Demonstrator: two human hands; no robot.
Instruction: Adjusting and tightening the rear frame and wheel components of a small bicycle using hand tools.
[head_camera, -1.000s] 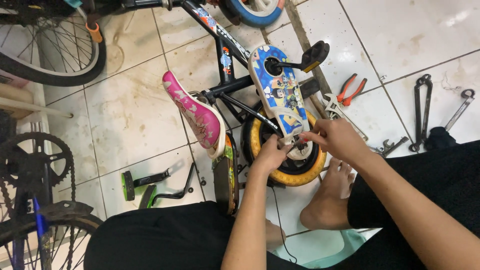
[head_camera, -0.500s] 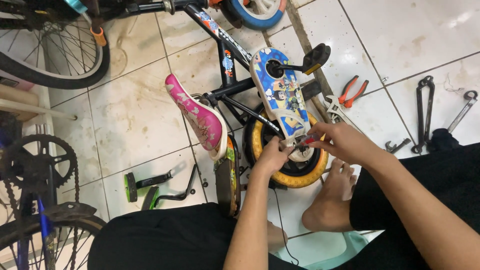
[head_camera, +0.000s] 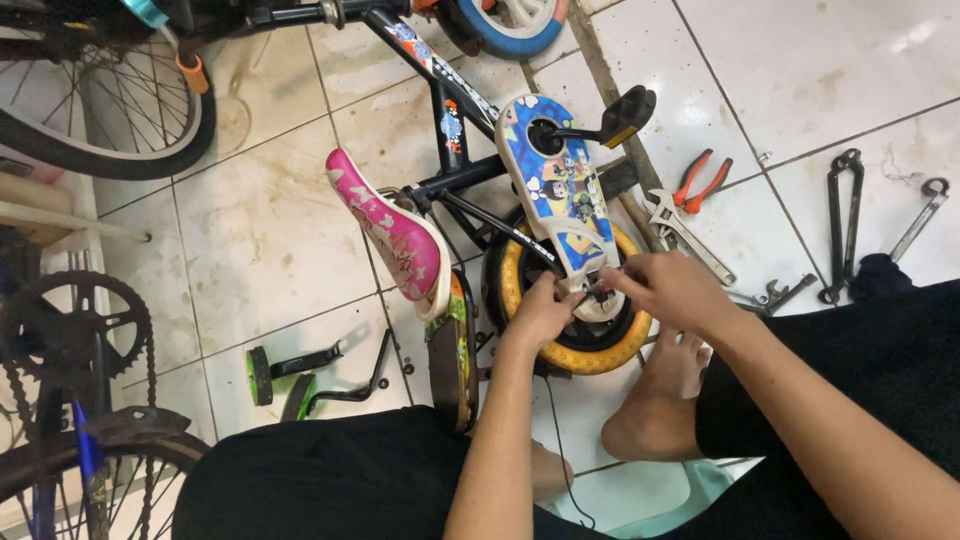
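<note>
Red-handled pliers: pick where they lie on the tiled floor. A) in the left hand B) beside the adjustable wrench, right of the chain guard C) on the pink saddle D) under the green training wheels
B: the red-handled pliers lie on the tiles right next to the adjustable wrench, to the right of the blue cartoon chain guard, touched by neither hand.

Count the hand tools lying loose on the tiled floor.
5: red-handled pliers and adjustable wrench beside the yellow wheel; small spanner, black tool and grey wrench further right. Others may be hidden.
</note>
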